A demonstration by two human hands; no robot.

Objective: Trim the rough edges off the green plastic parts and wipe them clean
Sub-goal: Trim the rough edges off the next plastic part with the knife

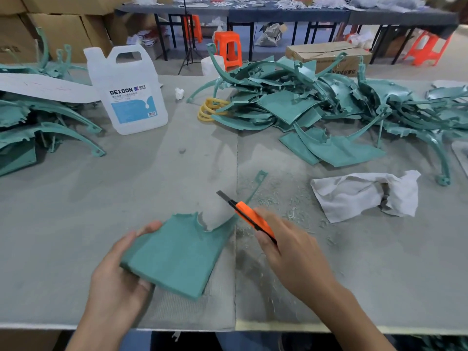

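Observation:
My left hand [119, 269] grips the near-left edge of a green plastic part [177, 252], a flat panel with a ragged top edge and a thin curved arm running up to the right. My right hand [291, 254] holds an orange utility knife [250, 219] with its dark blade out, pointing up-left above the part's curved arm. A crumpled white cloth [364, 193] lies on the table to the right of the knife. Fine green shavings [276, 201] are scattered on the grey table surface between the knife and the cloth.
A large heap of green parts [329, 110] fills the back right, with a yellow coil [210, 110] beside it. Another stack of green parts [38, 122] lies at the left. A clear DEXCON jug [129, 92] stands behind. The table edge [228, 328] runs close to me.

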